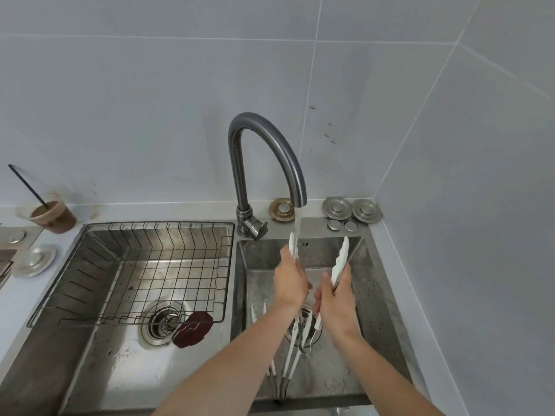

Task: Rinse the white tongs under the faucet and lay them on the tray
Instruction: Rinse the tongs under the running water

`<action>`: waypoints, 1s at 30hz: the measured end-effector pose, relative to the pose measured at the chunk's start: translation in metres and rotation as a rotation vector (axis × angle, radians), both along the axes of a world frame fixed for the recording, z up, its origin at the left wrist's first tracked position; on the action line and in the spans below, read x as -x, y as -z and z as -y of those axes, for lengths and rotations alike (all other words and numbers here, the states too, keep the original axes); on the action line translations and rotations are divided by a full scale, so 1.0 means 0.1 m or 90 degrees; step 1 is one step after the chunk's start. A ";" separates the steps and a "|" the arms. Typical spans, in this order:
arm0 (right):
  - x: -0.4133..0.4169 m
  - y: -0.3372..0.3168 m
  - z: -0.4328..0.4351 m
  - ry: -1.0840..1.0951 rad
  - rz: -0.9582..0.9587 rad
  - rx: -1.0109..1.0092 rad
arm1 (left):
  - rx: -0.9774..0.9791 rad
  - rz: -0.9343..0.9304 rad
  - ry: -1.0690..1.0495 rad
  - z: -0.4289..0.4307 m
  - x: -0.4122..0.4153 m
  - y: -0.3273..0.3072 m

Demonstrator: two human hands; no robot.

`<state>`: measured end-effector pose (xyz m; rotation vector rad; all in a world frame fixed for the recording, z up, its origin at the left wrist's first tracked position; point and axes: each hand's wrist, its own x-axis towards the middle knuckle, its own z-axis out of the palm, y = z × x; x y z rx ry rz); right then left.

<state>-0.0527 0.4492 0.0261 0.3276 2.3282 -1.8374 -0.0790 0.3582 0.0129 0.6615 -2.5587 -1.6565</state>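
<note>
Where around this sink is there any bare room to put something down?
The wire basket in the left basin is bare. The right basin is crowded: both hands hold white tongs under the faucet, with more tongs lying below.

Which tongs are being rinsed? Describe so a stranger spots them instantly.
Start at the curved faucet over the right basin. Under its stream both hands grip one pair of white tongs, tips spread and pointing upward. More tongs lie flat by the drain; only this pair is lifted.
</note>
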 end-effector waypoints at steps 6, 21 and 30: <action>-0.07 -0.04 -0.06 0.083 -0.027 -0.001 | 0.044 0.113 -0.094 -0.11 0.27 -0.05; -0.01 0.01 0.17 0.119 0.006 -0.043 | -0.119 0.016 -0.018 0.40 0.02 0.02; 0.07 0.04 0.14 0.098 0.044 0.032 | 0.130 0.426 0.018 0.36 -0.78 0.92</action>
